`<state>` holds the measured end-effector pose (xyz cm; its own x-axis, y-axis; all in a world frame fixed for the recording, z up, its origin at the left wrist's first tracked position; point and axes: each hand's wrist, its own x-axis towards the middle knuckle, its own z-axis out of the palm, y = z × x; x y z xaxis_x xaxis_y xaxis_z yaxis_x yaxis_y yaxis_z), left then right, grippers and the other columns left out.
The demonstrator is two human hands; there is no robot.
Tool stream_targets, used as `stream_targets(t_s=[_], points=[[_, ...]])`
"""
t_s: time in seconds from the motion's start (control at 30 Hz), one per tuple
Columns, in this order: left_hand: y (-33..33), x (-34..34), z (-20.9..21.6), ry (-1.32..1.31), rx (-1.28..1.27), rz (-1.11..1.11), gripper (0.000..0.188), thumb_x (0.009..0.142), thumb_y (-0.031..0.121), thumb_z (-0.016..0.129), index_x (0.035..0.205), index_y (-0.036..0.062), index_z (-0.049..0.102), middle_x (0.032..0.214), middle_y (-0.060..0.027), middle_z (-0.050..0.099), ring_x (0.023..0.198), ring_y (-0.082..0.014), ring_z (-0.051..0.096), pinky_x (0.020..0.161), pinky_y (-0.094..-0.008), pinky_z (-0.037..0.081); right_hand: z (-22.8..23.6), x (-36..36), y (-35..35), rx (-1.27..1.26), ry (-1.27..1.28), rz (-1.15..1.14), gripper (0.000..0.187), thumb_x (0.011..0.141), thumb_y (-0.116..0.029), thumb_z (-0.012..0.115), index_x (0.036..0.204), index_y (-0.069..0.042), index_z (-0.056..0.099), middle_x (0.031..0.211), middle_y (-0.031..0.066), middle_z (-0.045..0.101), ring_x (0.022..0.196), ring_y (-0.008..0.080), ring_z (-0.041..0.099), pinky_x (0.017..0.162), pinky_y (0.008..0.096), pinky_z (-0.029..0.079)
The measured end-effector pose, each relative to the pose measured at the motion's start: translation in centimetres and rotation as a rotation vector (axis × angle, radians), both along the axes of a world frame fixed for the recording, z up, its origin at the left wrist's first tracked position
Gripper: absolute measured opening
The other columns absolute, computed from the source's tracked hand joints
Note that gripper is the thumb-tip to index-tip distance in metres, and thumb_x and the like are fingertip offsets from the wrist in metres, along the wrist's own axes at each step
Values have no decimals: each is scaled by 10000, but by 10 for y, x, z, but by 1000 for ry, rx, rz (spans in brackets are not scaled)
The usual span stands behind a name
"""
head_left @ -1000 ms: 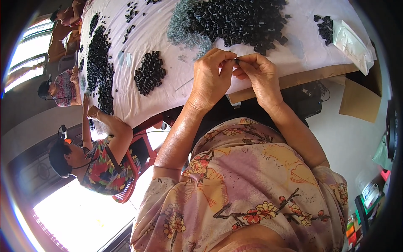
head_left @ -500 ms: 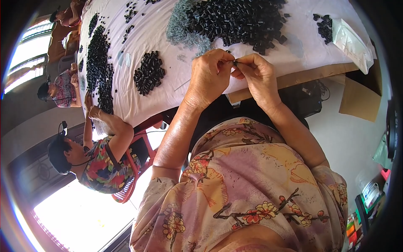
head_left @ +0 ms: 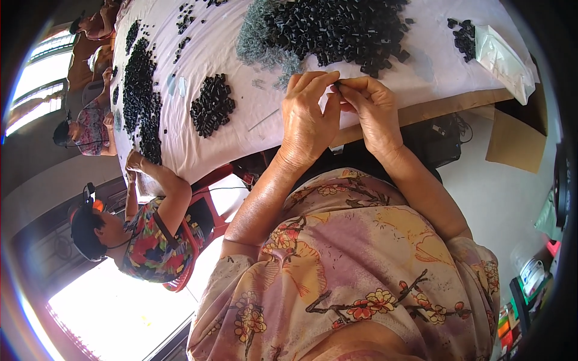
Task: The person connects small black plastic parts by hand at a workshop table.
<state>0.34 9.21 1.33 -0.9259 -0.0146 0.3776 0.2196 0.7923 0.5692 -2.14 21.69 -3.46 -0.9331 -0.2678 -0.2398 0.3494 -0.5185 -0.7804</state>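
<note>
Sliding a bit to the right, the left hand is now holding its pointing finger straighter than half a second ago. Off to the left, a co-worker's hand is coming back from a long black pile. The right hand is staying almost put, its grip pinching a tiny dark piece. So the piece is still being handled — nobody is setting it down. The left grip is looking narrow beside it, but I cannot tell if it is touching. Both hands are working above the worktop, near a big heap of short black tubes and a clump of clear bits. A white plastic bag is lying at the right; its inside is not showing. An open cardboard box is sitting below — too dark inside to tell.
</note>
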Motion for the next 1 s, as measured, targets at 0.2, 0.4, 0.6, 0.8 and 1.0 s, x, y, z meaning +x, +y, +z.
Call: stream_targets(t_s=[0.2,0.4,0.6,0.8,1.0], points=[[2,0,-3,47,-24,12,303,738,-38,659,1037,2,685,986,-137,681,914,-322,616,801,-398,523,0,1,3,-19,-7,17,119,935,-17,612,1023,-21,691,934,58,710,819,93,658,710,224,544],[2,-2,-4,47,-19,-8,328,725,-44,663,1048,5,681,976,-140,678,914,-323,616,798,-394,525,-1,1,4,-45,-26,8,122,931,-23,616,1029,-23,689,948,56,708,832,91,657,723,225,542],[2,-1,-7,37,18,-13,332,725,-42,652,1054,2,675,980,-144,677,912,-328,618,801,-397,526,2,1,4,-67,-48,32,134,925,-29,625,1047,-23,678,976,68,711,860,104,661,758,239,541],[3,-1,-5,22,11,10,336,728,-37,653,1060,7,679,974,-141,681,916,-326,623,804,-395,528,-1,0,4,-101,-58,42,127,924,-36,631,1043,-23,673,985,72,714,872,112,663,777,248,544],[1,-3,-2,0,83,-20,337,731,-26,660,1065,10,690,977,-139,686,913,-311,636,803,-390,534,-4,0,2,-152,-51,23,102,931,-44,631,1025,-27,665,988,83,715,873,112,660,782,249,544]])
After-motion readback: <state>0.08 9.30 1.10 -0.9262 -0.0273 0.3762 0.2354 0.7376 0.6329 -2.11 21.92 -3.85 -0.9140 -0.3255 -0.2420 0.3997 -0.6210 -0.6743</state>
